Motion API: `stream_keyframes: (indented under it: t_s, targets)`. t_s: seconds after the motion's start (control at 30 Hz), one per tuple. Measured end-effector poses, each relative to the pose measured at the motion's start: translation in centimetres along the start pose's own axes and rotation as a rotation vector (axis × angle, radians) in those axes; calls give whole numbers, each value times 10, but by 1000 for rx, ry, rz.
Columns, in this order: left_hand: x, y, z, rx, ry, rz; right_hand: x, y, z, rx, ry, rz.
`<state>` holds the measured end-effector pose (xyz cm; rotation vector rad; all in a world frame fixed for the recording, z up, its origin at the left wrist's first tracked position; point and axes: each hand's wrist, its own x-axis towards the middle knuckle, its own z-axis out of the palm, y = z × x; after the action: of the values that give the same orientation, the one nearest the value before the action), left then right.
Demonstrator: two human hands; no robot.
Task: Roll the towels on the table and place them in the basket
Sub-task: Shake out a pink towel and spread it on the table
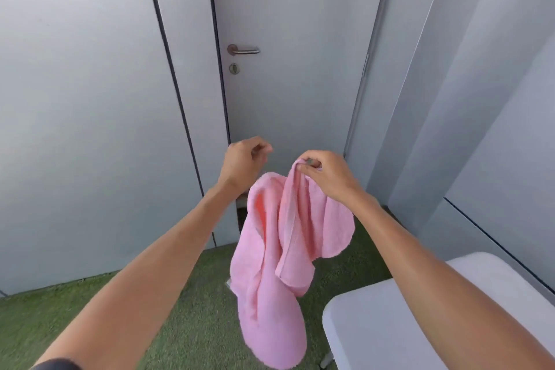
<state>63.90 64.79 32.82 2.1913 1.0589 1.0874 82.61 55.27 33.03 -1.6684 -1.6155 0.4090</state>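
Grey wall panels [90, 99] are seen across the whole background, split by dark vertical seams. A grey door [294, 39] is set in the middle, with a metal lever handle [242, 49] and a round lock [234, 68] just below it. Green artificial-grass floor [186, 309] is seen below the walls. A white surface [375, 324] is seen at lower right, only one rounded corner in frame, partly covered by the right forearm; nothing is seen lying on the visible part. No basket is shown in the head view, so contents cannot be told.

A pink towel [270, 279] is held up in the air in front of the door, hanging down in loose folds over the floor, just left of the surface and not touching it. A hemmed edge is seen running down its middle.

The right hand [324, 177] is curled at the towel's top corner, which is pinched between thumb and fingers. The left hand [244, 161] is raised just beside it, fingers loosely curled, thumb near fingertips, apart from the towel; nothing is seen held in it. Both forearms are bare and stretched forward.
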Motion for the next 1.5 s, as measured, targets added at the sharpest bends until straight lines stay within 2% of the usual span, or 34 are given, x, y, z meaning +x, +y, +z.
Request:
stream_keyframes:
  t_s: [0.1, 0.17, 0.33, 0.43, 0.5, 0.63, 0.73, 0.8, 0.87, 0.93, 1.03, 1.1, 1.23, 1.37, 1.43, 1.5]
  targets:
    - [8, -1, 34, -78, -238, 21, 21, 26, 2, -59, 15, 23]
    - [14, -14, 53, -164, -349, -28, 34, 41, 3, -106, -26, 32]
    - [24, -56, 89, -221, -401, -166, 45, 79, 12, -206, -111, 116]
    - [22, -65, 110, -298, -487, -170, 54, 83, 16, -191, -127, 132]
    - [25, -69, 118, -328, -468, -156, 62, 83, 13, -180, -125, 141]
    - [33, -84, 117, -236, -373, -107, 65, 100, -4, -192, -176, 246]
    - [38, -82, 116, -253, -409, 25, 62, 105, -9, -168, -291, 242]
    - [41, -74, 119, -265, -460, 111, 66, 105, -4, -169, -367, 198]
    - [44, -72, 120, -260, -500, 117, 71, 106, -3, -179, -401, 188]
    - [46, -83, 119, -240, -541, 80, 72, 113, -6, -166, -388, 190]
    - [41, -112, 114, -49, -770, 26, 73, 122, -17, -158, -308, 179]
    - [31, -128, 115, -13, -842, -18, 78, 125, -27, -135, -268, 182]
    - [23, -115, 126, -198, -600, -125, 89, 123, -32, -144, -322, 162]
    - [32, -78, 147, -346, -479, -12, 102, 113, -29, -183, -398, 162]
    - [33, -72, 152, -384, -426, -36, 105, 113, -36, -173, -461, 177]
    - [28, -67, 158, -412, -454, -92, 107, 115, -42, -194, -500, 167]
